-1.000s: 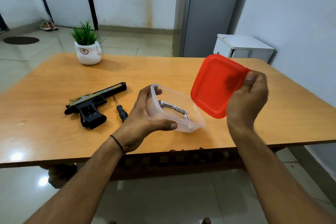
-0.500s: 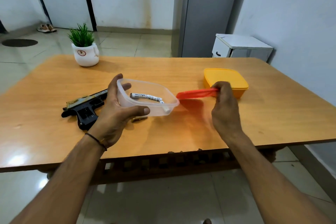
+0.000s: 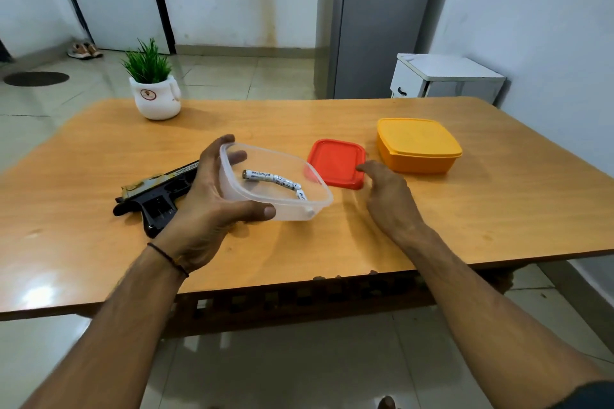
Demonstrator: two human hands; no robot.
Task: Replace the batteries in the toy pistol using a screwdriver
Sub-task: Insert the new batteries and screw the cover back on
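Roughly, by count:
- One toy pistol [image 3: 156, 196] lies flat on the wooden table [image 3: 99, 242], at the left, with its muzzle end hidden behind the left hand [image 3: 212, 209]
- Its long axis runs from near left to far right; the barrel points far right and the grip points toward the person
- There is gold lettering along the slide, too small to read
- One clear container [image 3: 299, 209], lidless, is gripped by the left hand: the thumb lies along the near wall and the fingers curl over the far rim
- At least three white batteries [image 3: 257, 175] lie end to end inside it (a fourth may sit in the near corner, I cannot tell); the leftmost reads "Heybright", its long axis left to right
- One red lid [image 3: 335, 163] lies flat on the table, between the container and one yellow lidded box [image 3: 418, 146]
- The right hand [image 3: 388, 191] is palm down with relaxed fingers holding nothing, its fingertips at the lid's near right edge; I cannot tell whether they touch it
- One white pot [image 3: 154, 100] with a green plant and a round emblem stands at the far left of the table
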